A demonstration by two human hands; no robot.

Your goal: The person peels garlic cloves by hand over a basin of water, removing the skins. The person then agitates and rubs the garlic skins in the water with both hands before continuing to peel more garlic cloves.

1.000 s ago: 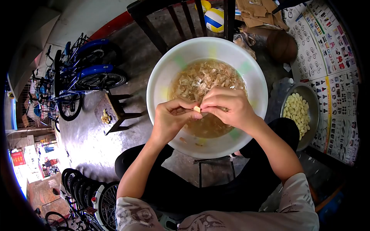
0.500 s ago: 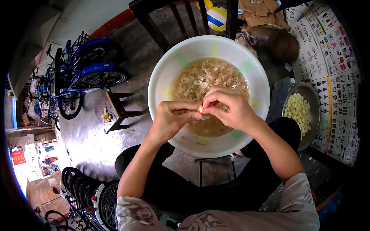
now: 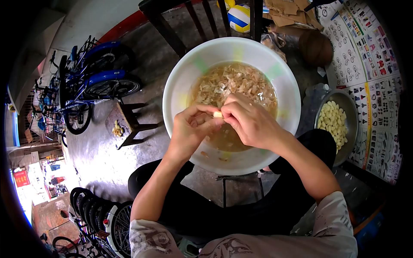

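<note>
A pale garlic clove [image 3: 218, 115] is pinched between the fingertips of both hands, over a large white basin [image 3: 175, 88]. My left hand [image 3: 188, 133] is closed on the clove from one side, thumb against forefinger. From the other side my right hand [image 3: 254, 125] grips it with thumb and fingers, the back of the hand facing up. Below them, loose garlic skins [image 3: 234, 79] float in the basin's brownish water. To the right, a metal bowl [image 3: 352, 116] holds many peeled garlic cloves [image 3: 332, 122].
A dark wooden chair [image 3: 198, 21] stands behind the basin. On the left, a small wooden stool [image 3: 129, 118] carries a few garlic pieces [image 3: 117, 128]. Blue bicycles [image 3: 107, 81] line the left side. A volleyball [image 3: 239, 19] and cardboard [image 3: 288, 15] lie at the back.
Both hands have shifted slightly left and up with the clove. More of the clove's pale, bare surface shows between the fingertips now.
</note>
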